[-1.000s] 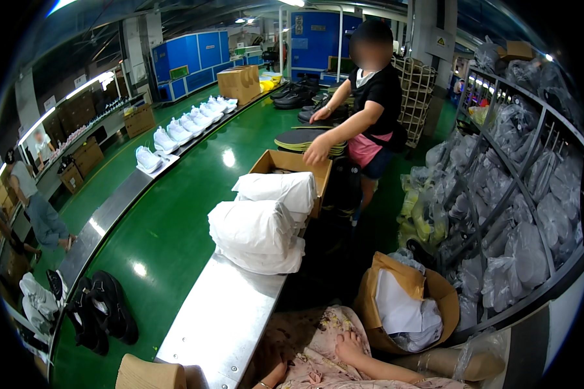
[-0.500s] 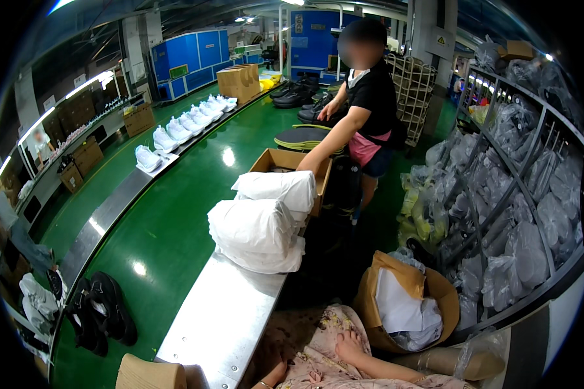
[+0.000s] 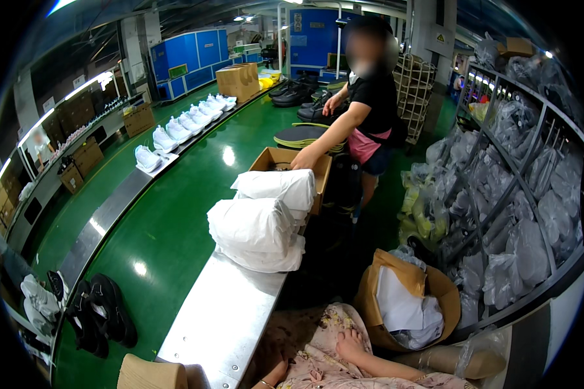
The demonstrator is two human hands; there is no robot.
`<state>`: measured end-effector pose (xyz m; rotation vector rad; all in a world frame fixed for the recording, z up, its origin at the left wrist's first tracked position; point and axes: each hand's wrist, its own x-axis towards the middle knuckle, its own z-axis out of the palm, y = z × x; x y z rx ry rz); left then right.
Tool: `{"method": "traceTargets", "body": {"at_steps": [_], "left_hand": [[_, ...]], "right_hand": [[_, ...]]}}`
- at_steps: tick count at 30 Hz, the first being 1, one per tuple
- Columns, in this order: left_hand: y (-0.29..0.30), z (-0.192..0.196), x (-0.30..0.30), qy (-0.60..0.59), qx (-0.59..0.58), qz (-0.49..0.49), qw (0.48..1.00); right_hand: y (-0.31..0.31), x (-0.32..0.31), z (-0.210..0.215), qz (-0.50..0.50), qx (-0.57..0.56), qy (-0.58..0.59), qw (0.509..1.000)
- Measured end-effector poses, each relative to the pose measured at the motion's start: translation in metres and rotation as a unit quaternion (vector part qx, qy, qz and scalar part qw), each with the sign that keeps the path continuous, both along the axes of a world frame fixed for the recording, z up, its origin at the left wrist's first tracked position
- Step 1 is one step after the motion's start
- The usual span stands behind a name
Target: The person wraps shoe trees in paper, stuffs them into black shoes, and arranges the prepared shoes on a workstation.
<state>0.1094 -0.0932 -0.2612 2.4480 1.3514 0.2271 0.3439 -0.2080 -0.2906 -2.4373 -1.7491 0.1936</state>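
My right hand point(image 3: 350, 343) lies flat on the pink flowered cloth over my lap, fingers stretched out and holding nothing. At the lower edge, beside the metal bench, part of my left hand point(image 3: 278, 372) rests against the same cloth; its fingers are mostly hidden. Ahead of my hands, several white wrapped bundles point(image 3: 250, 227) are stacked on the far part of the metal bench point(image 3: 220, 318). Behind them stands an open brown cardboard box point(image 3: 321, 185). A co-worker in a black top point(image 3: 373, 97) reaches one hand over that box.
At my right is a carton point(image 3: 363, 298) with white paper and plastic. A metal rack point(image 3: 499, 175) holds many plastic-bagged items. Black shoes point(image 3: 110, 311) and white shoes point(image 3: 165, 138) sit along the green surface point(image 3: 175, 240). A tan block-like object point(image 3: 150, 374) is at the lower left.
The co-worker's reaching hand has shifted slightly left and up above the box, and their body leans a little right. My hands have not visibly moved.
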Motion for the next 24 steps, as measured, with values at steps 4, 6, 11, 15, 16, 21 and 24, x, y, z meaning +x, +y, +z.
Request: {"method": "traceTargets", "body": {"at_steps": [4, 6, 11, 15, 16, 21, 24], "left_hand": [[-0.001, 0.002, -0.001, 0.012, -0.003, -0.001, 1.0], [0.0, 0.004, -0.002, 0.018, 0.003, -0.004, 1.0], [0.001, 0.009, 0.001, 0.01, -0.017, -0.005, 1.0], [0.001, 0.021, 0.004, -0.003, -0.018, -0.011, 1.0], [0.003, 0.021, 0.005, -0.003, -0.015, -0.01, 1.0], [0.003, 0.018, 0.007, 0.001, -0.002, -0.017, 1.0], [0.003, 0.015, 0.007, 0.003, 0.002, -0.02, 1.0]], "right_hand": [[0.002, -0.003, 0.01, -0.006, -0.028, 0.018, 0.999], [0.002, -0.004, 0.014, -0.006, -0.041, 0.021, 0.999], [-0.001, -0.001, 0.005, 0.005, -0.01, 0.0, 1.0], [0.001, -0.003, 0.0, -0.005, 0.009, -0.006, 1.0], [0.002, -0.004, 0.004, -0.006, 0.004, 0.0, 1.0], [0.003, -0.004, -0.003, -0.004, 0.017, -0.01, 1.0], [0.002, -0.004, -0.001, -0.002, 0.018, -0.018, 1.0]]}}
